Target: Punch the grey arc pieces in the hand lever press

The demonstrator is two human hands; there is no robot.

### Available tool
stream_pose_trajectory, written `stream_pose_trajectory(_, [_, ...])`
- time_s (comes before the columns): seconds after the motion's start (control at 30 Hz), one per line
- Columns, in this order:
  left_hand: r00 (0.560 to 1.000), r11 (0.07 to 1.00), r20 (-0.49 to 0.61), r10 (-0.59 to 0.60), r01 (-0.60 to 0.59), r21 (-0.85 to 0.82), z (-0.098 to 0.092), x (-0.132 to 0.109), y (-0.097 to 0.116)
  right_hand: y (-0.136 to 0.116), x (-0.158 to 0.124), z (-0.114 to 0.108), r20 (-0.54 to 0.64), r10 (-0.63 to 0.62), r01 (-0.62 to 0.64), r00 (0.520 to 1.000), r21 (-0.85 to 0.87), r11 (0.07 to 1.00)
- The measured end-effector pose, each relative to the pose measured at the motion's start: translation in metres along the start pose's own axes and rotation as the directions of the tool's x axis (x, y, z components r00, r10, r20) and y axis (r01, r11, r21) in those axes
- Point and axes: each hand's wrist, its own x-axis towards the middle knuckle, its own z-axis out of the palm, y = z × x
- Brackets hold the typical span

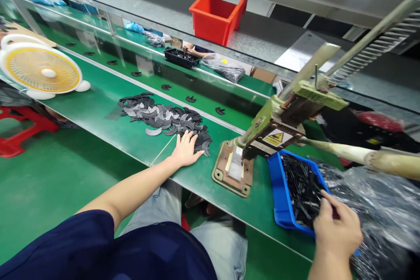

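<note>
My left hand lies palm down at the near edge of a pile of curved grey and black plastic pieces. Its fingers are spread, touching the pieces. My right hand is over the right rim of a blue bin filled with small, slim black parts. Its fingers are curled in with thumb and forefinger close together; what is between them, if anything, cannot be made out. Between my hands stands a green hand press with a metal base plate.
A lever sticks out from the press above the blue bin. Clear plastic bags lie at the right. Curved parts sit spaced along a green belt behind the pile. A fan stands left; a red bin is on the shelf.
</note>
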Motion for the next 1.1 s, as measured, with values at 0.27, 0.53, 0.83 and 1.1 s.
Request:
stream_pose_trajectory(0.27, [0.933, 0.908, -0.268, 0.241, -0.314, -0.276, -0.033, -0.048, 0.048, -0.078, -0.097, 0.028, 0.228, 0.012, -0.085, 0.974, 0.314, 0.946])
stream_pose_trajectory(0.53, [0.808, 0.535, -0.223, 0.545, -0.54, -0.65, -0.07, -0.092, 0.115, -0.129, -0.173, 0.053, 0.404, -0.076, -0.174, 0.912, 0.547, 0.819])
stream_pose_trajectory(0.83, [0.867, 0.597, -0.065, 0.495, -0.393, -0.699, -0.075, -0.098, 0.11, -0.129, -0.18, 0.052, 0.416, -0.111, -0.173, 0.903, 0.587, 0.791])
stream_pose_trajectory(1.1, [0.894, 0.478, 0.193, 0.404, -0.026, -0.878, -0.078, -0.096, 0.112, -0.128, -0.174, 0.048, 0.426, -0.207, -0.08, 0.881, 0.563, 0.822])
